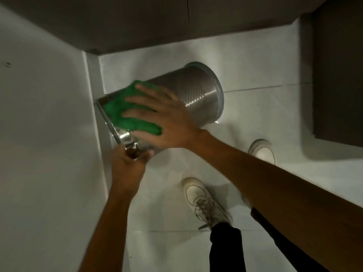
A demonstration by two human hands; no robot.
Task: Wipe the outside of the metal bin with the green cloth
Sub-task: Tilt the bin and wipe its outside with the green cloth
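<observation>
- The left hand [128,163] grips the tilted metal bin's [198,95] rim.
- The right hand [161,118], fingers spread flat, presses the green cloth [117,108] on its side.

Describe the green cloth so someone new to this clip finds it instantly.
Start at the perforated metal bin, held tilted above the pale tiled floor near the white wall's corner. The right hand presses flat on the bin's side toward its open rim, which the left hand grips. The green cloth under those fingers is the only brightly coloured thing.
</observation>
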